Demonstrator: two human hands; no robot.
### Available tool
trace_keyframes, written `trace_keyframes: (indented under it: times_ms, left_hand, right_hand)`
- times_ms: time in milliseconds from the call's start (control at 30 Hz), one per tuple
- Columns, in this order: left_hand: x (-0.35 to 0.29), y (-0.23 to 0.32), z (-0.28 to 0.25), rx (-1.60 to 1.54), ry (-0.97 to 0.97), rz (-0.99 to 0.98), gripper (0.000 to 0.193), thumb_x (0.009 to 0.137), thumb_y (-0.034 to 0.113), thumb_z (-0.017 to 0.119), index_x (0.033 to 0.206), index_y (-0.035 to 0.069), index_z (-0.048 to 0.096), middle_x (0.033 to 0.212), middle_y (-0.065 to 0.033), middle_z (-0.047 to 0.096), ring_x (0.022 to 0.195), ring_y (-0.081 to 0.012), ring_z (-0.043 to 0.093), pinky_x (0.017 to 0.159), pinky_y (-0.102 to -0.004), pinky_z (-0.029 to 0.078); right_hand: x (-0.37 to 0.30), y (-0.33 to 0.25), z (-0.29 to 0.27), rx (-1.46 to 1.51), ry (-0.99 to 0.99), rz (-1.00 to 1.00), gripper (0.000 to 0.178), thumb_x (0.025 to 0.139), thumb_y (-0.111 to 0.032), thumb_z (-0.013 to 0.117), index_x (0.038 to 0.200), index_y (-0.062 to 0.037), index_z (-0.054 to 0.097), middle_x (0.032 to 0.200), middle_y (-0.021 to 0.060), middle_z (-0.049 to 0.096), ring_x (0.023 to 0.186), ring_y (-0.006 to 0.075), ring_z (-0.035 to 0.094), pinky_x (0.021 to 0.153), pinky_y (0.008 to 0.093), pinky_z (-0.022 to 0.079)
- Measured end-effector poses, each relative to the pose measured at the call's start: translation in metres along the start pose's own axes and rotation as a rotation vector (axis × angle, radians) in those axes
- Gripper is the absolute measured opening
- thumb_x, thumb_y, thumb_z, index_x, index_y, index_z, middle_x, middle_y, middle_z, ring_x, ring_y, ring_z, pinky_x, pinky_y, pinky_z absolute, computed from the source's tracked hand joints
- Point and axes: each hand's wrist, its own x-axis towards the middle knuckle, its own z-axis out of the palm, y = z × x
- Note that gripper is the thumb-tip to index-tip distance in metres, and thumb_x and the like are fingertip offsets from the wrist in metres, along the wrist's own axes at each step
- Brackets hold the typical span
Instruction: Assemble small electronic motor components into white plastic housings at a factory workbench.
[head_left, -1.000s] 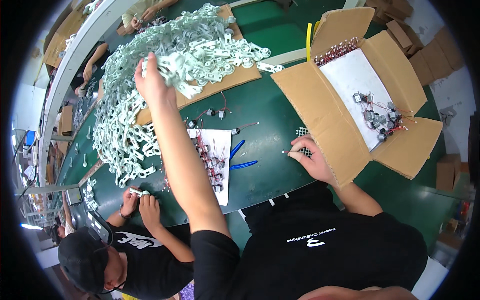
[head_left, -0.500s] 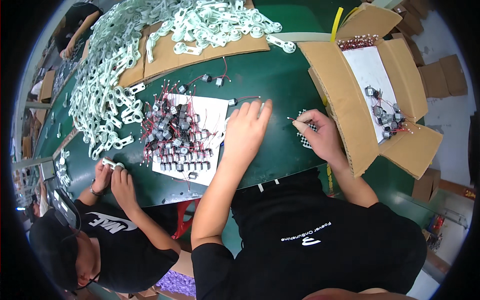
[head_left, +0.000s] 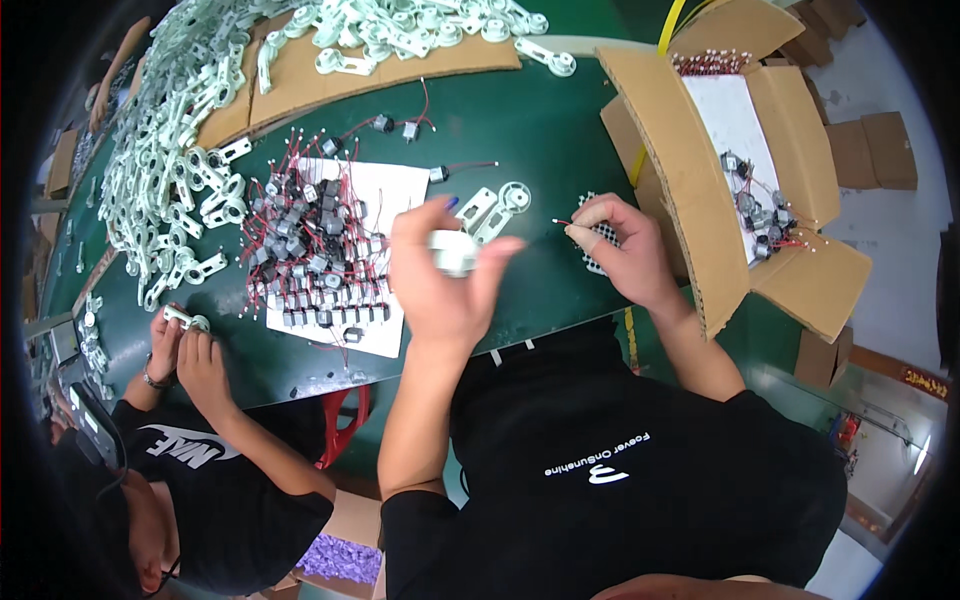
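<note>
My left hand point(head_left: 432, 290) is raised over the table with its palm turned up, fingers curled around a white rounded piece point(head_left: 455, 253) that is smeared by motion. A small dark blue tip point(head_left: 452, 203) shows at its fingers. Pale green plastic arms with ring ends point(head_left: 495, 212) lie just beyond that hand. My right hand point(head_left: 628, 250) pinches a thin red wire point(head_left: 563, 222) with a light tip; whatever else it holds is hidden. Under that hand lies a black-and-white dotted pad point(head_left: 595, 262). Small motors with red wires point(head_left: 310, 235) are heaped and lined up on a white sheet point(head_left: 385, 335) to the left.
Pale green plastic parts point(head_left: 180, 120) pile up at the far left, partly on cardboard point(head_left: 390, 80). An open carton point(head_left: 672, 190) with more motors stands at the right. A co-worker's hands point(head_left: 190, 350) hold a similar pale part at the lower left.
My left hand has turned over and drawn back to the left, uncovering the pale arms and showing the white piece. My right hand keeps its pinch. The whole view has shifted slightly.
</note>
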Motion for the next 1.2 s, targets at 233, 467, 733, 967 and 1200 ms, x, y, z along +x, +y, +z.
trace_keyframes:
  times_ms: [233,467,733,967,1200]
  left_hand:
    - [-0.033,0.005,-0.024,-1.341,0.02,-0.932,0.062,0.125,0.066,0.049,0.128,0.005,0.063,0.106,-0.012,0.072,0.068,-0.0135,0.056,0.056,-0.0291,0.04]
    - [-0.07,0.017,-0.021,-1.427,-0.049,-1.197,0.069,0.128,0.062,0.045,0.119,-0.001,0.073,0.095,-0.0169,0.079,0.066,-0.0158,0.062,0.06,-0.0284,0.048]
    - [-0.05,0.034,-0.024,-1.148,-0.203,-1.354,0.052,0.129,0.045,0.052,0.11,0.002,0.074,0.078,-0.0075,0.073,0.055,-0.0138,0.067,0.046,-0.0249,0.048]
    - [-0.055,0.029,-0.02,-1.294,-0.197,-1.424,0.048,0.129,0.042,0.051,0.112,0.002,0.072,0.079,-0.0073,0.071,0.053,-0.0145,0.066,0.043,-0.0253,0.047]
    - [-0.05,0.034,-0.02,-1.292,-0.214,-1.404,0.033,0.126,0.031,0.06,0.115,0.002,0.07,0.084,-0.0075,0.073,0.053,-0.0154,0.067,0.045,-0.0266,0.054]
  right_hand:
    - [-0.001,-0.055,0.027,-0.01,-0.153,-0.19,0.011,0.102,0.004,0.085,0.103,-0.002,0.075,0.11,0.0101,0.077,0.112,0.0229,0.074,0.101,0.0368,0.058]
    - [0.01,-0.076,0.034,-0.243,-0.331,-0.505,0.021,0.091,0.004,0.086,0.108,-0.0041,0.077,0.108,0.0101,0.073,0.119,0.038,0.071,0.098,0.0456,0.059]
    - [0.008,-0.083,0.045,-0.429,-0.366,-0.747,0.012,0.093,-0.013,0.08,0.096,-0.0068,0.069,0.108,0.0092,0.067,0.123,0.036,0.067,0.104,0.0507,0.057]
    - [0.007,-0.082,0.043,-0.446,-0.389,-0.753,0.013,0.094,-0.014,0.08,0.095,-0.0075,0.069,0.11,0.0087,0.066,0.126,0.0352,0.067,0.105,0.051,0.056]
    - [0.01,-0.086,0.042,-0.412,-0.414,-0.774,0.016,0.09,-0.011,0.084,0.096,-0.0052,0.07,0.115,0.0091,0.067,0.127,0.0367,0.067,0.104,0.0507,0.057]
